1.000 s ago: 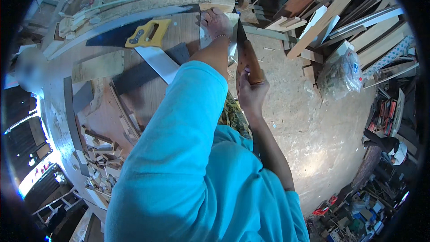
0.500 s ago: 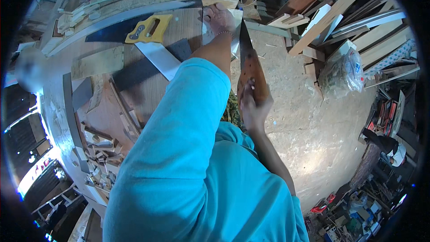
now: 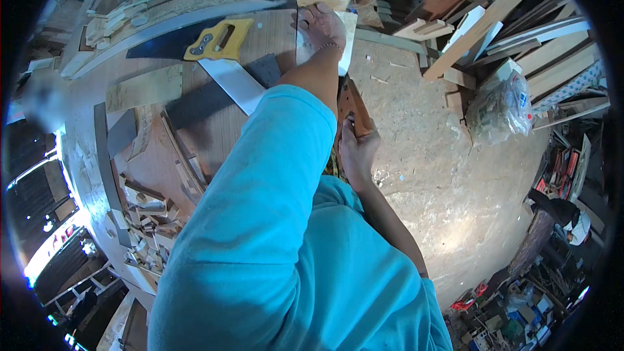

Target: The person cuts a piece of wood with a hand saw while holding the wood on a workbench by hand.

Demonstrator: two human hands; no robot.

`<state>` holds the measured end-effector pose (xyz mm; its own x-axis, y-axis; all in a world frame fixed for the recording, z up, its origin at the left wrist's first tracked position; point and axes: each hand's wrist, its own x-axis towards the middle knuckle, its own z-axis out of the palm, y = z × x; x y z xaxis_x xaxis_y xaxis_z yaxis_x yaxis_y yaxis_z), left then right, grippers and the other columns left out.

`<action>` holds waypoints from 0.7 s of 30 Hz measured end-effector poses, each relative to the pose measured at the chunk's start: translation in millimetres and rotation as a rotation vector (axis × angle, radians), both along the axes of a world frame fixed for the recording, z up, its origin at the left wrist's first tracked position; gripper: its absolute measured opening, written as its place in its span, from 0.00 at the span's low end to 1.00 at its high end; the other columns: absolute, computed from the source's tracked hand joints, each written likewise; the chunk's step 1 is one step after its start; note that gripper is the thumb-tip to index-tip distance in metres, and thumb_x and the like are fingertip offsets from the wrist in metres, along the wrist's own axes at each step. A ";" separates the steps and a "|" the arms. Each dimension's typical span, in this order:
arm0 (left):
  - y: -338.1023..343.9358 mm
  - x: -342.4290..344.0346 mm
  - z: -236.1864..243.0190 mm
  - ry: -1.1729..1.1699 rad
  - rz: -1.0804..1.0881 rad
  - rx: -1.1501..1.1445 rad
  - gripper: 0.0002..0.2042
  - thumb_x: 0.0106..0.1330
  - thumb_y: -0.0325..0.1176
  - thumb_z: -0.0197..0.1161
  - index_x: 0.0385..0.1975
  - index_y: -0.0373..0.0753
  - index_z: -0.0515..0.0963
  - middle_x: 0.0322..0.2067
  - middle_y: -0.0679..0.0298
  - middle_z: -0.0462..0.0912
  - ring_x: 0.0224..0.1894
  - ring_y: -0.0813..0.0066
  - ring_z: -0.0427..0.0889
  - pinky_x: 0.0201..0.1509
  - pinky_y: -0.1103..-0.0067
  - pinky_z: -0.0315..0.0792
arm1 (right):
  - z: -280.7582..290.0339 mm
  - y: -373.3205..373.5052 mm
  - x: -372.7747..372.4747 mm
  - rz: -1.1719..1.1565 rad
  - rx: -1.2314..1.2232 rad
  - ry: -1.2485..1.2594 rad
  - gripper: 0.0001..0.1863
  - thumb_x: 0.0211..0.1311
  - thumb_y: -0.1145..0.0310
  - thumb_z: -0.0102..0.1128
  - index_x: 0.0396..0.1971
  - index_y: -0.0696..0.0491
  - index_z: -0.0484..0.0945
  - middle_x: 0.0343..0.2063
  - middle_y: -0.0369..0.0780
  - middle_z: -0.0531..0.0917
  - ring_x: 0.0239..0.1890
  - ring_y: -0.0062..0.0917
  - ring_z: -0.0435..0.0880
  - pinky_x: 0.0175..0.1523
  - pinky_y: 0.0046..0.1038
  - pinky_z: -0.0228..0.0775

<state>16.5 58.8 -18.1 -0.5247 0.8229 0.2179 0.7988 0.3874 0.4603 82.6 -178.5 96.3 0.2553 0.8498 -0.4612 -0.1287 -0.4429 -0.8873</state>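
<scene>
My left hand (image 3: 323, 28) is on a pale board (image 3: 347, 39) at the right edge of the workbench, its fingers bent over the wood and pressing on it. Lower down, beside my left forearm, my right hand (image 3: 359, 153) is closed around the brown wooden handle of a handsaw (image 3: 353, 105). Only a little of its dark blade shows, near the board's near edge; the board and my arm hide the rest. To the left, a second handsaw with a yellow handle (image 3: 218, 39) lies on the bench, partly over a white strip (image 3: 234, 84).
Wood offcuts (image 3: 149, 221) lie heaped on the bench's left part. Leaning planks (image 3: 484, 26) and a clear plastic bag (image 3: 500, 107) stand at the right. The dusty floor (image 3: 448, 175) shows beside the bench. Another person (image 3: 565, 214) is at the far right.
My right hand has moved slightly left and the wooden-handled saw has dropped, so most of its blade is now out of sight. My left hand stays on the board.
</scene>
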 end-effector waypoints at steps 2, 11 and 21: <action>7.3 0.9 2.5 0.062 -0.003 -0.029 0.09 0.58 0.34 0.41 0.36 0.43 0.63 0.37 0.62 0.66 0.46 0.63 0.62 0.58 0.58 0.49 | -16.4 20.7 0.3 -0.026 0.066 -0.212 0.07 0.53 0.74 0.54 0.29 0.62 0.70 0.19 0.39 0.75 0.22 0.17 0.71 0.26 0.24 0.64; 7.5 -19.7 -5.9 0.022 -0.042 0.109 0.12 0.55 0.32 0.46 0.38 0.38 0.65 0.42 0.57 0.68 0.48 0.63 0.65 0.48 0.71 0.59 | 20.0 29.4 33.6 -0.074 0.057 0.104 0.04 0.54 0.74 0.53 0.27 0.59 0.71 0.17 0.31 0.71 0.16 0.09 0.66 0.17 0.15 0.55; -27.7 -35.9 34.0 -0.499 -0.164 0.211 0.04 0.56 0.29 0.50 0.27 0.37 0.72 0.31 0.56 0.76 0.39 0.62 0.75 0.42 0.71 0.66 | 59.3 30.2 41.9 0.048 0.219 0.016 0.06 0.54 0.74 0.54 0.31 0.60 0.70 0.20 0.33 0.72 0.19 0.12 0.68 0.22 0.16 0.60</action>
